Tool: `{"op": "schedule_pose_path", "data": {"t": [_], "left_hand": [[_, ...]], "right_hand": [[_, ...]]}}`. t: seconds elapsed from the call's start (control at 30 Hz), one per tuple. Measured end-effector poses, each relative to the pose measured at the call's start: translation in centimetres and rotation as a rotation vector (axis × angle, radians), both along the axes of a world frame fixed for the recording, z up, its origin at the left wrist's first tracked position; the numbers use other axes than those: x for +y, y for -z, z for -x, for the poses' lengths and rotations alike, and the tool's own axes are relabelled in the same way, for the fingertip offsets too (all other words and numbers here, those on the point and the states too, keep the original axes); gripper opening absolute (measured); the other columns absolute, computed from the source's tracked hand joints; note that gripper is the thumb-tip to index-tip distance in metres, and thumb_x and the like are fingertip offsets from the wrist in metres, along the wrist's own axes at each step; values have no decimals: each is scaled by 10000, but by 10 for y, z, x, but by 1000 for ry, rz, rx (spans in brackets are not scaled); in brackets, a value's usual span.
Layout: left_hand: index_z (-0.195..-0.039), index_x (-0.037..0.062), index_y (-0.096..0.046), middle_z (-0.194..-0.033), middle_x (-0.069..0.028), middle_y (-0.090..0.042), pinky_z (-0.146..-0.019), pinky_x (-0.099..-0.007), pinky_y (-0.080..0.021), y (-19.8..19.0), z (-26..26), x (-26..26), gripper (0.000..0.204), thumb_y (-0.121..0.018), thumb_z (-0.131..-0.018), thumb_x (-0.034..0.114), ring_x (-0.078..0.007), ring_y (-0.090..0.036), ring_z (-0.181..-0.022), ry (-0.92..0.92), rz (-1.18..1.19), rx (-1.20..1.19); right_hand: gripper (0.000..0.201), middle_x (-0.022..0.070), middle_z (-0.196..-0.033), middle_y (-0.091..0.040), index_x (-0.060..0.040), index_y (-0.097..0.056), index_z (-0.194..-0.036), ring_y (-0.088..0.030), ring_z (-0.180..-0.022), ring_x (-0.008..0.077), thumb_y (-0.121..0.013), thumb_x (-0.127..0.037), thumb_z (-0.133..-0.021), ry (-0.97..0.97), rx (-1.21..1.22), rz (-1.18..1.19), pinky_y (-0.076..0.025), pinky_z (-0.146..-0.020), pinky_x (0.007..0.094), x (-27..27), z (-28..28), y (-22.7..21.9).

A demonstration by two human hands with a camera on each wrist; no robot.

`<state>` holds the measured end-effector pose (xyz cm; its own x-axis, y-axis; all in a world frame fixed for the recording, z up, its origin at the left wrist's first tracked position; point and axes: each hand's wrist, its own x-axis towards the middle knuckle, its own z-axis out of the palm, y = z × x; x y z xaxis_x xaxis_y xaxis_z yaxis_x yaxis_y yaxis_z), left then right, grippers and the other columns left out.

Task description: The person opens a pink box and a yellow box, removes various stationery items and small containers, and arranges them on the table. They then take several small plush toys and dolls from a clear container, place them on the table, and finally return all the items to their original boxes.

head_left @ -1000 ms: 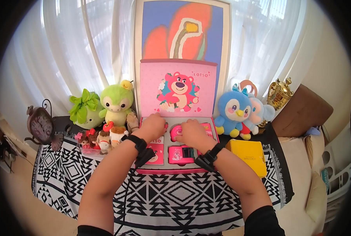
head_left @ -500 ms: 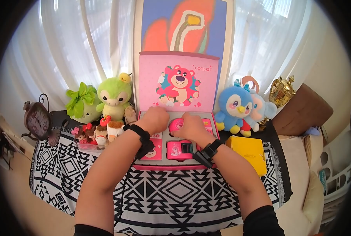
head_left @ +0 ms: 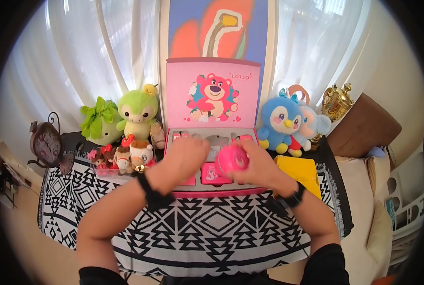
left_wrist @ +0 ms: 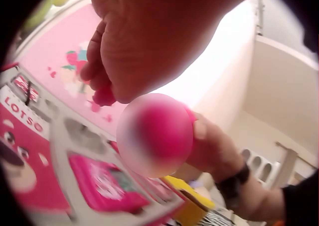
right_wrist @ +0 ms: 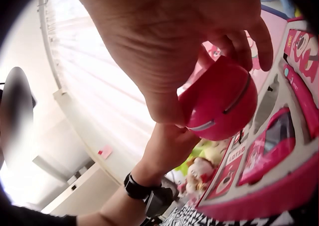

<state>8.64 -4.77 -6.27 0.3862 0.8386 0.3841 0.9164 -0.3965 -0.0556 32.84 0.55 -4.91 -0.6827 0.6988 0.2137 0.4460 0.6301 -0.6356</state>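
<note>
My right hand (head_left: 259,166) grips a rounded, glossy pink case (head_left: 233,160) above the right side of the open pink gift box (head_left: 212,194). In the right wrist view, the case (right_wrist: 222,104) shows a silvery seam line, and my thumb lies against its edge. My left hand (head_left: 190,159) hovers over the box's left side, close to the case, with its fingers curled. A bright pink spot shows at the left fingertips (left_wrist: 103,94); I cannot tell whether it is a held thing. Below lies a pink boxy device (left_wrist: 107,183) with a dark panel, in grey lining.
The box lid (head_left: 212,92) stands upright at the back. To the left are green plush toys (head_left: 138,116), a tray of small dolls (head_left: 122,164) and a clock (head_left: 47,145). On the right sit a blue penguin plush (head_left: 283,121), a yellow box (head_left: 298,173) and a gold trophy (head_left: 336,102).
My right hand has lifted the rounded pink case out of the lining, leaving a bare hollow, and brought it nearer. My left hand has come away from the box's back left toward it.
</note>
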Motion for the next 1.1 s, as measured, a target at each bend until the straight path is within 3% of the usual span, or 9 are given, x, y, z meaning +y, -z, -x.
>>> {"op": "schedule_pose_path", "data": {"t": [0.17,0.37,0.47,0.6,0.7,0.93,1.0,1.03,1.1], "left_hand": [[-837,63,-610,-734,-71,-646,-614,-367,-514,38,-28,-137,92,-631,-784,136,-237,-672,-678,243,278,156],[-847,42,-611,-739,-79,-644,-573,-374,-516,78,-43,-174,111,-635,-809,144,-262,-651,-635,184,273,80],[-832,43,-626,-749,-96,-650,-591,-412,-533,55,-34,-157,108,-639,-844,150,-299,-643,-626,112,469,-5],[-827,40,-636,-806,-141,-664,-723,-449,-558,36,-2,-79,177,-667,-877,206,-336,-670,-788,-214,147,-49],[-874,52,-677,-914,-162,-688,-759,-437,-571,44,26,-29,140,-635,-863,185,-305,-688,-908,-238,24,62],[-988,10,-730,-1025,-190,-691,-868,-457,-550,43,43,11,389,-618,-936,379,-352,-664,-1012,-264,273,106],[-1016,-8,-730,-1070,-223,-684,-907,-462,-541,40,43,16,461,-594,-952,427,-366,-653,-1060,-316,349,100],[-1056,-26,-723,-1126,-254,-672,-936,-466,-532,40,44,21,533,-568,-970,476,-377,-637,-1108,-326,419,117],[-1051,-27,-719,-1115,-254,-677,-932,-464,-532,47,46,24,545,-565,-974,490,-376,-645,-1091,-327,380,110]], "right_hand": [[749,204,-1139,-594,-33,-589,-1267,-593,-1085,380,-880,-336,-648,-225,-311,-16,-515,-926,435,-86,-55,21],[735,202,-1167,-580,-28,-593,-1279,-583,-1104,373,-879,-357,-687,-207,-435,-37,-517,-925,440,-105,-55,36],[673,189,-1186,-582,-25,-601,-1282,-579,-1112,371,-851,-353,-751,-236,-372,-127,-508,-940,445,-88,-44,23],[569,171,-1213,-592,-11,-621,-1269,-577,-1126,372,-805,-307,-819,-217,-273,-349,-486,-971,451,-43,-7,27],[530,160,-1141,-599,-3,-662,-1156,-583,-1081,354,-836,-322,-770,-208,-285,-397,-514,-926,463,-9,22,50],[510,191,-1113,-604,17,-685,-1051,-587,-1084,372,-865,-330,-724,-159,-351,-327,-518,-927,469,4,36,56],[580,190,-1140,-588,9,-654,-1175,-577,-1105,383,-853,-319,-739,-183,-388,-293,-492,-965,449,5,36,54],[517,196,-1112,-601,24,-677,-1038,-588,-1093,375,-878,-312,-702,-165,-341,-312,-525,-921,470,3,37,55],[517,195,-1113,-599,25,-676,-1036,-588,-1098,374,-877,-311,-699,-160,-343,-313,-528,-916,470,5,38,59]]}}
